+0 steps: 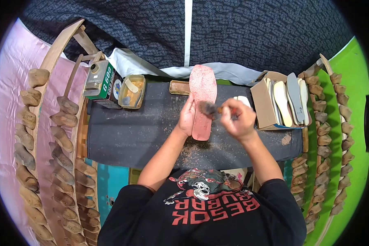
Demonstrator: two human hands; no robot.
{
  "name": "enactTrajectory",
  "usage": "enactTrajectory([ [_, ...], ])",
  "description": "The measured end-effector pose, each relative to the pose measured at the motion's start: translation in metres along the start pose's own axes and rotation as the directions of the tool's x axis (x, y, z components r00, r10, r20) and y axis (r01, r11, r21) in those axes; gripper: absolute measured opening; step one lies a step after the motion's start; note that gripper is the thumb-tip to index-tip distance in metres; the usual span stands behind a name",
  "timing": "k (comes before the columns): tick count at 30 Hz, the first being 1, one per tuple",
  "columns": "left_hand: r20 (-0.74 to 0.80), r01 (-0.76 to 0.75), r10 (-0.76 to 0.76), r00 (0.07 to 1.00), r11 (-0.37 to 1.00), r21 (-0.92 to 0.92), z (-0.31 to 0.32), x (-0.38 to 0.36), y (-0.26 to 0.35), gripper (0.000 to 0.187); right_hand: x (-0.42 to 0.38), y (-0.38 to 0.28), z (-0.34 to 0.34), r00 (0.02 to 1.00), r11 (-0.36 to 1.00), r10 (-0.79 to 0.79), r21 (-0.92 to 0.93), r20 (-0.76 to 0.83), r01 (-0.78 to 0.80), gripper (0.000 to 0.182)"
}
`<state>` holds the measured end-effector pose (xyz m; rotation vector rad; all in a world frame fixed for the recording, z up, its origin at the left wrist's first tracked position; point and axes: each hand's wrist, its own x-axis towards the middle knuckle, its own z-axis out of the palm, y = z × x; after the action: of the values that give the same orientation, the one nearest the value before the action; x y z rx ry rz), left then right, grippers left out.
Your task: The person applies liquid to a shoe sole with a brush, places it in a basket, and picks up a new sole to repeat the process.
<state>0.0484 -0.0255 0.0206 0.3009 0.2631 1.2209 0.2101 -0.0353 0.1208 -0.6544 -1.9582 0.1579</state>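
Observation:
My left hand [186,118] grips a long pinkish-red shoe sole [203,84] by its left edge, near the narrow middle. The sole is raised over the table, its wide end pointing away from me and its surface speckled on the upper part. In my right hand [240,121] is a brush with dark bristles [208,108], its handle partly hidden by the fingers. The bristles lie over the middle of the sole and seem to touch it. A white piece [242,101] shows behind my right hand, mostly covered.
Crumbs are scattered over the dark table cloth [151,127]. At the left stand a metal can [99,82] and a yellowish tub [132,92] with tools. A small tray [179,87] lies behind the sole. A cardboard box [263,104] holds insoles; racks of wooden shoe lasts [63,119] flank both sides.

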Motion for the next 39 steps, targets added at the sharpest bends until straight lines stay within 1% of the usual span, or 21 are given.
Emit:
enactTrajectory([
  [2,0.023,0.024,-0.025,0.999,0.999,0.025,-0.002,-0.002,0.002,0.061,0.002,0.007,-0.008,0.979,0.980,0.192,-0.033,-0.074,-0.195,0.013],
  [4,0.095,0.026,-0.033,0.995,0.997,0.066,-0.009,0.001,0.002,0.062,0.005,0.012,-0.013,0.983,0.981,0.150,-0.105,-0.102,-0.161,0.013],
  [6,0.100,0.024,-0.030,0.995,0.998,0.061,-0.012,0.002,0.002,0.063,-0.001,0.003,-0.011,0.998,0.991,0.055,-0.124,-0.023,-0.057,0.014],
  [8,0.058,0.024,-0.024,0.998,1.000,-0.009,-0.013,0.002,0.001,0.064,-0.015,-0.010,-0.001,0.996,0.997,0.042,0.055,0.075,-0.047,0.016],
  [10,0.135,0.029,-0.033,0.990,0.999,0.033,-0.022,0.003,0.005,0.062,-0.024,-0.019,0.004,0.990,0.993,-0.073,0.104,0.118,0.060,0.018],
  [12,0.045,-0.030,0.030,0.999,1.000,-0.003,-0.027,0.002,0.005,0.060,-0.029,-0.013,0.004,0.991,0.990,-0.044,0.136,0.128,0.026,0.017],
  [14,0.031,-0.053,0.054,0.998,0.998,-0.023,-0.028,0.000,0.004,0.058,-0.026,-0.008,0.002,0.994,0.994,0.111,0.003,0.021,-0.111,0.015],
  [15,-0.040,-0.102,0.099,0.994,0.992,-0.073,-0.026,-0.001,0.005,0.058,-0.023,-0.008,0.002,0.990,0.990,0.142,-0.015,-0.016,-0.142,0.014],
  [16,-0.113,-0.156,0.142,0.983,0.981,-0.118,-0.025,-0.001,0.007,0.058,-0.024,-0.008,0.005,0.991,0.991,0.136,-0.012,-0.014,-0.136,0.014],
  [18,-0.106,-0.174,0.162,0.981,0.978,-0.116,-0.039,-0.005,0.013,0.060,-0.031,-0.012,0.012,0.985,0.984,0.174,0.047,-0.002,-0.174,0.014],
  [20,0.062,-0.137,0.141,0.988,0.989,-0.064,-0.055,-0.009,0.018,0.062,-0.029,-0.022,0.016,0.989,0.997,0.033,0.062,0.145,-0.043,0.013],
  [21,-0.075,-0.158,0.164,0.984,0.985,0.074,-0.056,-0.014,0.021,0.064,-0.036,-0.022,0.021,0.989,0.987,0.100,0.116,0.109,-0.112,0.013],
  [22,-0.121,-0.143,0.156,0.980,0.984,0.108,-0.059,-0.021,0.025,0.065,-0.043,-0.019,0.026,0.983,0.969,0.166,0.171,0.077,-0.177,0.013],
  [24,-0.137,-0.187,0.194,0.971,0.981,0.060,-0.078,-0.034,0.029,0.066,-0.044,-0.007,0.029,0.965,0.957,0.263,0.138,-0.024,-0.257,0.011],
  [25,-0.241,-0.198,0.217,0.946,0.975,0.103,-0.078,-0.042,0.032,0.065,-0.049,0.007,0.033,0.932,0.921,0.361,0.169,-0.035,-0.350,0.010],
  [26,-0.273,-0.221,0.243,0.931,0.969,0.108,-0.085,-0.049,0.034,0.064,-0.054,0.019,0.040,0.840,0.804,0.540,0.322,-0.044,-0.500,0.011],
  [28,-0.276,-0.236,0.257,0.926,0.966,0.107,-0.102,-0.063,0.035,0.061,-0.047,0.048,0.049,0.737,0.641,0.675,0.514,-0.025,-0.570,0.014],
  [29,-0.279,-0.240,0.261,0.924,0.965,0.108,-0.102,-0.068,0.033,0.061,-0.047,0.068,0.056,0.738,0.639,0.675,0.517,-0.021,-0.570,0.014],
  [31,-0.309,-0.287,0.298,0.903,0.954,0.081,-0.102,-0.076,0.029,0.060,-0.052,0.107,0.073,0.647,0.523,0.762,0.569,0.020,-0.634,0.019],
  [34,-0.346,-0.294,0.303,0.888,0.953,0.079,-0.094,-0.085,0.025,0.059,-0.056,0.137,0.101,0.608,0.475,0.792,0.568,0.059,-0.673,0.020],
  [39,-0.288,-0.324,0.345,0.894,0.939,0.117,-0.101,-0.108,0.031,0.059,-0.054,0.166,0.145,0.551,0.380,0.823,0.585,0.140,-0.717,0.026],
])
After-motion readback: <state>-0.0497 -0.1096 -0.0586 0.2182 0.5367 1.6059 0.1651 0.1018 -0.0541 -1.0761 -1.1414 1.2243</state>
